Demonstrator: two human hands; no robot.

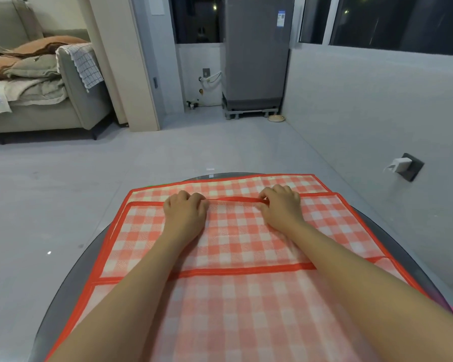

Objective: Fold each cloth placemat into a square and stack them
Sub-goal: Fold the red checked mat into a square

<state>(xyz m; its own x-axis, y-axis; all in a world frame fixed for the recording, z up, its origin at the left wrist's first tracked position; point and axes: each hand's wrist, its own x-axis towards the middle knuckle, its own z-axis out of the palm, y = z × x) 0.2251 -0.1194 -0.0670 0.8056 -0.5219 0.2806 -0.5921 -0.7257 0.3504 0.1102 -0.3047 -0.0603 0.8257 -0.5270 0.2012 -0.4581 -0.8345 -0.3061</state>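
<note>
Several red-and-white checked cloth placemats with red borders lie overlapping on a round dark glass table [71,288]. The top placemat [236,231] lies across the middle, and its far red edge is lifted a little between my hands. My left hand [186,210] grips that far edge with curled fingers. My right hand [281,202] pinches the same edge further right. Another placemat [246,182] shows beyond the hands at the far side of the table. A third one [246,317] lies nearest me, under my forearms.
The table stands on a grey tiled floor [63,194]. A grey wall [377,113] with a socket and white plug [400,164] runs along the right. A sofa [50,111] with piled blankets is far left; a grey washing machine [255,56] stands at the back.
</note>
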